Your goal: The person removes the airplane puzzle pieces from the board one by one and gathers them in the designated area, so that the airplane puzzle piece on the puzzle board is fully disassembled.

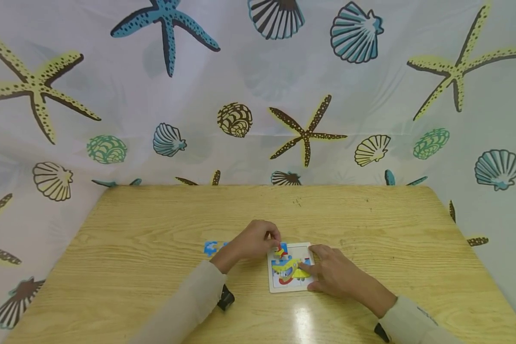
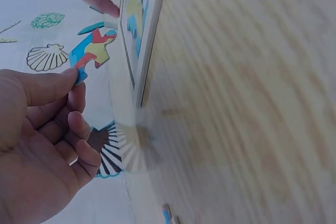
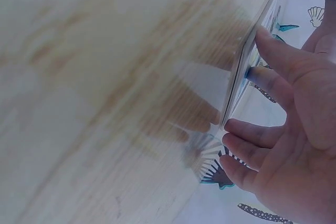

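My left hand pinches a jigsaw piece between thumb and forefinger; it is blue, red and yellow. In the head view, that piece appears over the upper left of a white-rimmed puzzle board. The left wrist view shows it raised and tilted, apart from the board. Fitted pieces showing a yellow airplane fill the board's lower part, while bare white shows at the upper right. My right hand rests at the board's right edge with fingers extended, the forefinger touching the picture and the thumb at the rim.
Loose blue jigsaw pieces lie left of the board, partly hidden by my left forearm. The wooden table reaches back to a hanging cloth printed with shells and starfish. Dark straps show at both wrists.
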`<state>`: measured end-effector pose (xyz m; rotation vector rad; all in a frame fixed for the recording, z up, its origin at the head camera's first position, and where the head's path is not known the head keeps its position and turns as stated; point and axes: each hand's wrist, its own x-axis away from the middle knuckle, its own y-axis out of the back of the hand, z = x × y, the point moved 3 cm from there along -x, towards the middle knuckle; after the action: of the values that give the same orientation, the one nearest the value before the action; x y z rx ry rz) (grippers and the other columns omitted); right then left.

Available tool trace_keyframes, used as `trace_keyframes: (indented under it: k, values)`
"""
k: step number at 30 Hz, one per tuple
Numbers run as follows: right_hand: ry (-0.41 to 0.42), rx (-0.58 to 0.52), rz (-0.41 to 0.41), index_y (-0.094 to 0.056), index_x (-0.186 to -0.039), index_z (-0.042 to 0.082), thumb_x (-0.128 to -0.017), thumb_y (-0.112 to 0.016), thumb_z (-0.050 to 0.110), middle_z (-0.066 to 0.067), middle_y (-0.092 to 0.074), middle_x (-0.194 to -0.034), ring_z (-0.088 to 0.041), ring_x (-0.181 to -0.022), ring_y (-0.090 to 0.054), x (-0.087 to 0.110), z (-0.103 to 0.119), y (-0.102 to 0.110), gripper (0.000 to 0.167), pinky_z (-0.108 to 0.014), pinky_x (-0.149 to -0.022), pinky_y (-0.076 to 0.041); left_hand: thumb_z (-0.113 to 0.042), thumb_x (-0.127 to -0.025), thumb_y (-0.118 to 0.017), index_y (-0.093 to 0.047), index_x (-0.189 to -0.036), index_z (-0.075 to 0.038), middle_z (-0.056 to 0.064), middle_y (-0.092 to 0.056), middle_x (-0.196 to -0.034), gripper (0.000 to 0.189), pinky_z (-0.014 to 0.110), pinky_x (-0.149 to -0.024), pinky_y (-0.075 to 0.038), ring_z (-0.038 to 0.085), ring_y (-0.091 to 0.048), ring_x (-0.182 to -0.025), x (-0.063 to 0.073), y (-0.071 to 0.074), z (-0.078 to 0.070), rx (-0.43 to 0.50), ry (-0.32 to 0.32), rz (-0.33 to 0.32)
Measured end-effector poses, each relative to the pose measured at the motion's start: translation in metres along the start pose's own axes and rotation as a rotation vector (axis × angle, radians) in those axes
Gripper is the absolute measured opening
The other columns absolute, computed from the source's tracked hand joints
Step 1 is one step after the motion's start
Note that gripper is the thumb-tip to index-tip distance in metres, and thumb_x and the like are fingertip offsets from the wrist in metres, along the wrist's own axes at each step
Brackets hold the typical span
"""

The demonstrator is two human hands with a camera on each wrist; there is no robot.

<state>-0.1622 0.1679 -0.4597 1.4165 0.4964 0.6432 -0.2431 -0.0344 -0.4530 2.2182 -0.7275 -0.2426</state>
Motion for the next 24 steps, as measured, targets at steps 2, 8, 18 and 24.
trace_keyframes:
  k: [2, 8, 18, 24]
  values:
    - [-0.001, -0.007, 0.004, -0.059, -0.13, 0.022, -0.085, -0.065, 0.046, -0.024, -0.046, -0.138, -0.038, -0.127, -0.044, 0.0, 0.0, -0.001, 0.051, -0.053, -0.094, -0.044, -0.012, -0.091, -0.062, -0.066, -0.08, -0.014, -0.004, -0.059, -0.076, 0.012, 0.024, -0.059, -0.038, 0.012, -0.045, -0.066, 0.002, 0.004, 0.003, -0.009, 0.014, -0.003]
    - [0.004, -0.011, 0.003, -0.06, -0.13, 0.023, -0.085, -0.064, 0.046, -0.024, -0.047, -0.137, -0.037, -0.127, -0.045, 0.0, 0.002, -0.003, 0.05, -0.053, -0.095, -0.044, -0.008, -0.085, -0.064, -0.068, -0.078, -0.011, -0.002, -0.06, -0.073, 0.008, 0.023, -0.057, -0.037, 0.011, -0.044, -0.063, 0.008, 0.015, 0.015, -0.009, 0.024, 0.0]
    - [0.028, 0.008, -0.023, -0.06, -0.129, 0.022, -0.084, -0.066, 0.044, -0.025, -0.048, -0.134, -0.037, -0.125, -0.046, 0.0, 0.001, -0.001, 0.05, -0.051, -0.095, -0.044, -0.007, -0.086, -0.066, -0.068, -0.079, -0.011, 0.0, -0.062, -0.08, 0.008, 0.025, -0.054, -0.041, 0.012, -0.047, -0.059, 0.015, 0.032, 0.032, -0.013, 0.085, -0.001]
    - [0.026, -0.002, -0.029, -0.061, -0.128, 0.021, -0.084, -0.067, 0.044, -0.025, -0.048, -0.134, -0.037, -0.124, -0.047, 0.001, -0.001, -0.001, 0.05, -0.051, -0.097, -0.044, -0.007, -0.084, -0.068, -0.069, -0.076, -0.011, 0.0, -0.064, -0.077, 0.009, 0.025, -0.056, -0.041, 0.011, -0.048, -0.058, 0.015, 0.036, 0.038, -0.03, 0.095, -0.006]
